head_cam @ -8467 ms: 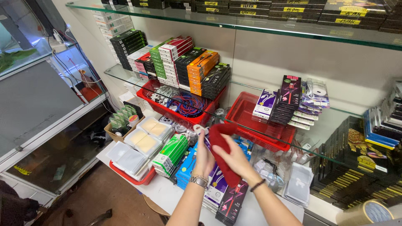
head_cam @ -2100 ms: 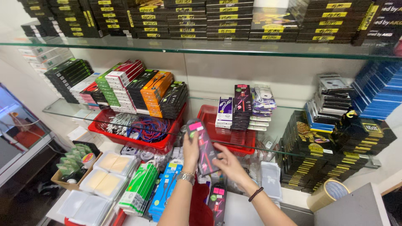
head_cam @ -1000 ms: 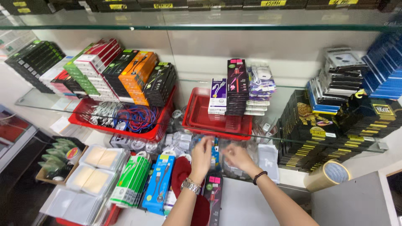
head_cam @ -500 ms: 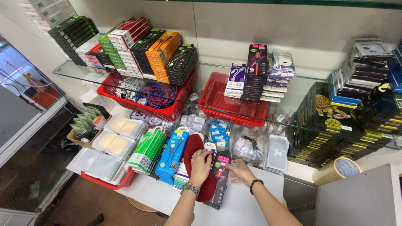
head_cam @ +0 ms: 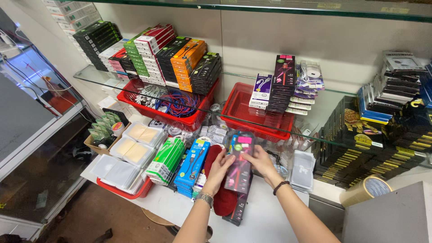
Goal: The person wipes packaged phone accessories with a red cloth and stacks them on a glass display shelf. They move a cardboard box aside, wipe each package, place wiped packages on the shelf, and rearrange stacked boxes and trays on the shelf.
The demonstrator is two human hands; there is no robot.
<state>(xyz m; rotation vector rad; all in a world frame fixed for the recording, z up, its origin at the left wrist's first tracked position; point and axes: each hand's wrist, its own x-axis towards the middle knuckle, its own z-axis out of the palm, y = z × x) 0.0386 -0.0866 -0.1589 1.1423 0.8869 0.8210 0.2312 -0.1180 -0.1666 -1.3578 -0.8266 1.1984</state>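
Both my hands hold one flat dark cable package (head_cam: 239, 163) with a pink label, lifted a little over the white counter. My left hand (head_cam: 219, 171) grips its left edge, and my right hand (head_cam: 261, 162) grips its right edge near the top. Under it a red cloth (head_cam: 220, 193) lies on a stack of similar dark packages (head_cam: 236, 210). Blue cable boxes (head_cam: 192, 164) and green cable boxes (head_cam: 167, 158) stand just left of my left hand.
Two red baskets sit under a glass shelf (head_cam: 333, 101): the left red basket (head_cam: 164, 117) holds loose cables, the right red basket (head_cam: 256, 114) looks bare. Stacked boxes (head_cam: 180, 60) line the shelf. A tape roll (head_cam: 365, 190) lies at right, a tray of clear pouches (head_cam: 121, 173) at left.
Half a second ago my hands rested low on the stack and red cloth. Now they have lifted one dark package off it and hold it between them.
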